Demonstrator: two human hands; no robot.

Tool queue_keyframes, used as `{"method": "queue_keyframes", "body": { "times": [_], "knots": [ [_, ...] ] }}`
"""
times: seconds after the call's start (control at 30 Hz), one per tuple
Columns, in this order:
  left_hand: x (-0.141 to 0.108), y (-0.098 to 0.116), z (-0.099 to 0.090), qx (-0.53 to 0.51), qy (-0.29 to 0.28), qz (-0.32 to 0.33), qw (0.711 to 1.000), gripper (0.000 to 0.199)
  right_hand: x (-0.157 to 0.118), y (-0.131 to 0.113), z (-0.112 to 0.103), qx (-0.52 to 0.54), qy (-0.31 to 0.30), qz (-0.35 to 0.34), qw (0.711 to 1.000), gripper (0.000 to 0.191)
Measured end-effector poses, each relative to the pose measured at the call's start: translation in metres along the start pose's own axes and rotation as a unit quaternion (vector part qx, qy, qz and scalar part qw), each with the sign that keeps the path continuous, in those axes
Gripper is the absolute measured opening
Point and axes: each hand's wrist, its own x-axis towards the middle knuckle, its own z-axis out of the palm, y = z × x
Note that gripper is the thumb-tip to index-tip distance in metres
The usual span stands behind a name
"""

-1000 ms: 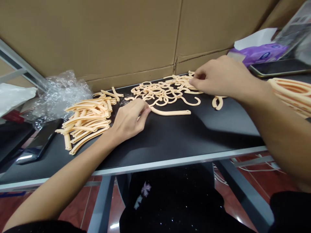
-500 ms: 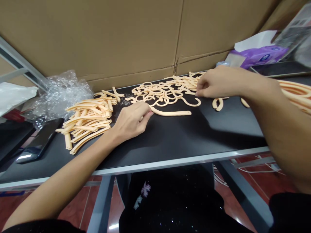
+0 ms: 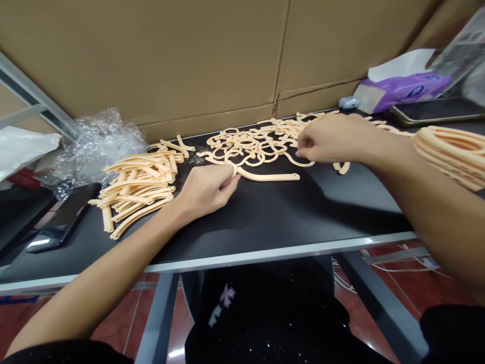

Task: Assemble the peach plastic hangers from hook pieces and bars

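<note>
My left hand (image 3: pixel 212 187) pinches one end of a curved cream plastic hanger arm (image 3: pixel 271 177) that lies across the black table. Its free end, with a small hole, points right. My right hand (image 3: pixel 326 139) is bent over the right part of a pile of cream plastic hooks (image 3: pixel 242 144), thumb and fingers closed together. Whether anything is between those fingertips is hidden. A small curved cream piece (image 3: pixel 343 168) lies just under my right wrist. To the left of my left hand is a heap of similar hanger arms (image 3: pixel 140 189).
Crumpled clear plastic wrap (image 3: pixel 102 146) and a dark phone (image 3: pixel 64 217) are at the left. Stacked cream loops (image 3: pixel 447 156), a purple tissue pack (image 3: pixel 413 91) and another dark phone-like device (image 3: pixel 439 109) lie at the right. A cardboard wall (image 3: pixel 170 55) stands behind.
My right hand has moved a little left and down over the hooks, uncovering more of the loops at the right. My left hand stays on the hanger arm, almost still.
</note>
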Motion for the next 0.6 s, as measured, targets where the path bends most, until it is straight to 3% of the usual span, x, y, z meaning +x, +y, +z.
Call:
{"method": "queue_keyframes", "body": {
  "times": [0.1,0.23,0.3,0.43,0.5,0.6],
  "knots": [
    [-0.001,-0.001,0.000,0.014,-0.013,-0.020,1.000,0.039,-0.003,-0.036,-0.004,-0.083,-0.022,0.020,0.996,0.014],
    [-0.001,-0.014,-0.011,0.065,0.006,-0.067,0.996,0.044,-0.006,-0.067,-0.006,-0.068,0.003,-0.025,0.997,0.016],
    [0.002,-0.027,-0.026,0.119,0.037,-0.137,0.983,0.046,-0.007,-0.072,-0.004,-0.059,0.006,-0.035,0.998,0.017],
    [0.007,-0.052,-0.059,0.208,0.064,-0.314,0.924,0.035,-0.009,-0.072,-0.002,-0.047,-0.005,-0.036,0.998,0.020],
    [0.007,-0.061,-0.072,0.232,0.015,-0.374,0.898,0.021,-0.009,-0.072,-0.001,-0.046,-0.015,-0.037,0.998,0.021],
    [0.004,-0.067,-0.085,0.245,-0.073,-0.403,0.879,0.006,-0.009,-0.074,-0.001,-0.050,-0.025,-0.041,0.998,0.024]
  ]
}}
